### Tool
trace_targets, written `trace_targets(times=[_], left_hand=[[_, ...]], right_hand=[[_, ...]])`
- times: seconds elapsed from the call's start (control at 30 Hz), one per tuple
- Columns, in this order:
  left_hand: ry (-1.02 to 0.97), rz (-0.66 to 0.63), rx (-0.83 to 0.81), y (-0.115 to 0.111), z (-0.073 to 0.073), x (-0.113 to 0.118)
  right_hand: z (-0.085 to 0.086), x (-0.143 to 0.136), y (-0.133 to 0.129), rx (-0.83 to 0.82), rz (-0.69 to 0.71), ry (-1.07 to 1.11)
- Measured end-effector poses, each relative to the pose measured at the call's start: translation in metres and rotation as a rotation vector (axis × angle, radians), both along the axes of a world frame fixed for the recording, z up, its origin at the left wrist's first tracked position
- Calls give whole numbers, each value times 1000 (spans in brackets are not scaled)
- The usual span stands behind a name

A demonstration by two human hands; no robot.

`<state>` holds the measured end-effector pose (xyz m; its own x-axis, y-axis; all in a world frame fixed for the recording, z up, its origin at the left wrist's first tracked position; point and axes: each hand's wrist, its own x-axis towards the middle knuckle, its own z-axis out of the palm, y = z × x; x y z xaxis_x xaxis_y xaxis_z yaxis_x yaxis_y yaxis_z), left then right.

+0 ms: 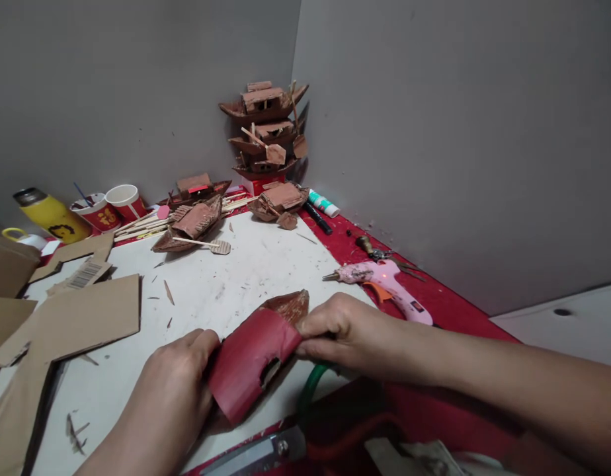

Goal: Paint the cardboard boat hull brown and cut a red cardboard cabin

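A small model boat (pixel 291 304) with a curved red cardboard cover (pixel 253 360) over its middle lies between my hands, just above or on the white board. The cover has a small dark cut-out on its near edge. At the cover's left side, my left hand (pixel 184 370) has its fingers closed; my own hand hides the fingertips. My right hand (pixel 332 330) pinches the cover's right edge between thumb and fingers, close to the boat's brown pointed end. Scissors (pixel 285 446) lie near my lap, below the boat.
A pink glue gun (pixel 385 281) rests at right on the red cloth (pixel 454 311). Finished model boats (pixel 266 106) are stacked in the corner, with more (pixel 194 225) in front. Cardboard pieces (pixel 97 317) lie left. Paper cups (pixel 124 201) and a yellow bottle (pixel 55 218) stand behind.
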<state>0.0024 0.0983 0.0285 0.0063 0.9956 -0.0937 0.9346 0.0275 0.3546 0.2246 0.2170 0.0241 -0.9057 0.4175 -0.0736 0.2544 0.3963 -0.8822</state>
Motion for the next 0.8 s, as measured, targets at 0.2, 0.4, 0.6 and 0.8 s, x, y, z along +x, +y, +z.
trace_targets(times=[0.2,0.4,0.6,0.8], left_hand=[[71,-49,-17,-1,-7,1],[79,-80,41,-4,-9,2],[78,-95,17,-5,-12,0],[-94,-32,-14,0,-9,0]], right_hand=[[2,4,-2,-212,-12,-185],[-7,0,-7,-583,-292,-162],[-9,-2,-10,-593,-321,-94],[-7,4,-4,-591,-227,-197]])
